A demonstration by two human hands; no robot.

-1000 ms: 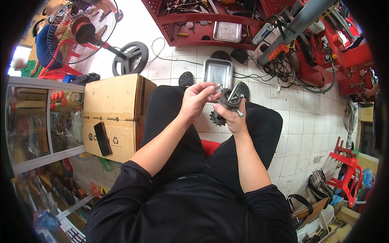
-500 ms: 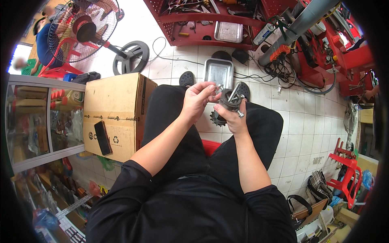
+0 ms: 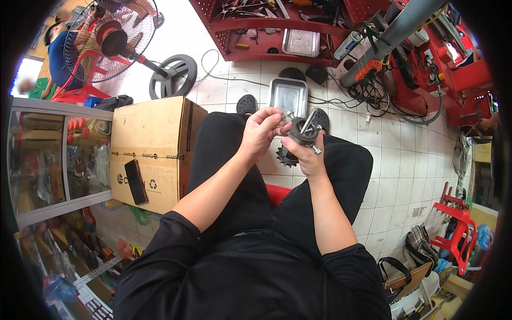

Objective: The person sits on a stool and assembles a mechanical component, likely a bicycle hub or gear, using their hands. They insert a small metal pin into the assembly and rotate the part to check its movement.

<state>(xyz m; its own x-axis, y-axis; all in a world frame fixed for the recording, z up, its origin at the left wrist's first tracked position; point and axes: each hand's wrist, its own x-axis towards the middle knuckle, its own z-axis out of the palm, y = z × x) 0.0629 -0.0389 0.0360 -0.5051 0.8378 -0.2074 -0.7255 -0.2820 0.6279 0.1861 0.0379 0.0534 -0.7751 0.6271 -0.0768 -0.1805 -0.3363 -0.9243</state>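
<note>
Between my knees, my right hand (image 3: pixel 306 156) is wrapped round a dark metal ring-shaped tool (image 3: pixel 303 133) with bolts through its side, like a puller. A shiny rod (image 3: pixel 308 121) slants up out of its middle. Just below the ring, a toothed black sprocket (image 3: pixel 287 156) shows; how it joins the tool is hidden by my fingers. My left hand (image 3: pixel 260 133) pinches at a silver bolt (image 3: pixel 289 115) on the ring's left side, thumb and forefinger closed together. One more bolt end (image 3: pixel 317 151) sticks out beside my right thumb.
A metal tray (image 3: pixel 288 100) lies on the tiled floor between my shoes. To the left stand a cardboard box (image 3: pixel 146 120) with a phone (image 3: pixel 135 182) on it, and a fan (image 3: pixel 110 40). A red tool cart (image 3: pixel 250 24) is ahead; cables (image 3: pixel 368 96) trail at right.
Almost nothing differs. My left fingers have shifted very slightly at the bolt, while my right hand and the tool keep their place.
</note>
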